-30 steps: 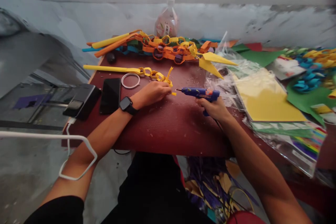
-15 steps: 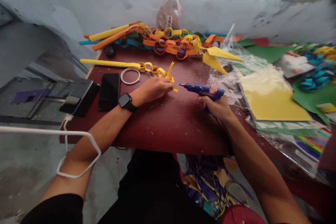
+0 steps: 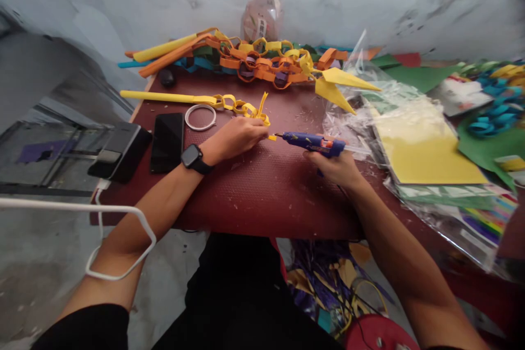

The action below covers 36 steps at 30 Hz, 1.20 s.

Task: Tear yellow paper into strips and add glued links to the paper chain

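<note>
Over the middle of the dark red table, my left hand is closed on a yellow paper strip, whose end sticks out past the fingertips. Behind those fingers lies a yellow paper chain, joined on its left to a rolled yellow paper stick. My right hand grips a blue hot glue gun by its handle. The nozzle points left and is at the end of the strip; whether it touches cannot be made out. A clear glue stick shows at the gun's back.
Left on the table are a roll of tape, a phone and a black device with a white cable. Orange and yellow paper chains and a bottle stand behind. Yellow paper sheets in plastic lie right.
My right hand has brought the glue gun left, so its nozzle is now at the strip's end. My left hand keeps hold of the strip. The view has shifted slightly.
</note>
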Motion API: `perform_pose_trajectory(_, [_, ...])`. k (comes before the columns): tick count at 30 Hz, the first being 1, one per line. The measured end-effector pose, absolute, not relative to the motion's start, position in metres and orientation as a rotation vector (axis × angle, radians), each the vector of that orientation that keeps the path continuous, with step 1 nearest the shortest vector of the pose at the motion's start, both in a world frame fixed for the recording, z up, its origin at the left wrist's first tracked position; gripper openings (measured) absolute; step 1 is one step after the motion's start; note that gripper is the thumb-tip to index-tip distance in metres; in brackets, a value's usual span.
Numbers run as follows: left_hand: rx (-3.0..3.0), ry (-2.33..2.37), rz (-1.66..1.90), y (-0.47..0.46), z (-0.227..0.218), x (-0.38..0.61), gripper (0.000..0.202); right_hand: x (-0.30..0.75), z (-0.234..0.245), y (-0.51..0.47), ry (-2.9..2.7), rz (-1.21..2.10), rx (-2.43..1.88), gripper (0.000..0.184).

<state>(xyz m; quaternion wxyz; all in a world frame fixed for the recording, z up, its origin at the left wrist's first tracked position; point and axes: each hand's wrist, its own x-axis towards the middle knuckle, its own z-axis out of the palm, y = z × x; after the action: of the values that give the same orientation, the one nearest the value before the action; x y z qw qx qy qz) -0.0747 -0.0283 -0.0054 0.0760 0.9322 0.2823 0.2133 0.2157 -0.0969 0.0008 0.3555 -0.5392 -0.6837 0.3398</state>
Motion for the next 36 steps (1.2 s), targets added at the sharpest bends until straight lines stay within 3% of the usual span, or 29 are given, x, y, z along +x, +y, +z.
perform_pose_trajectory(14, [2.737, 0.897, 0.692, -0.025, -0.011, -0.074, 0.026, 0.217, 0.001, -0.097, -1.891, 0.845, -1.334, 0.025])
perform_pose_trajectory(28, [2.8, 0.89, 0.631, -0.028, -0.001, -0.077, 0.024, 0.224, 0.007, -0.095, -1.989, 0.725, -1.356, 0.034])
perform_pose_trajectory(36, [2.848, 0.906, 0.604, -0.03, -0.002, -0.076, 0.026, 0.23, 0.013, -0.094, -1.789, 0.716, -1.377, 0.021])
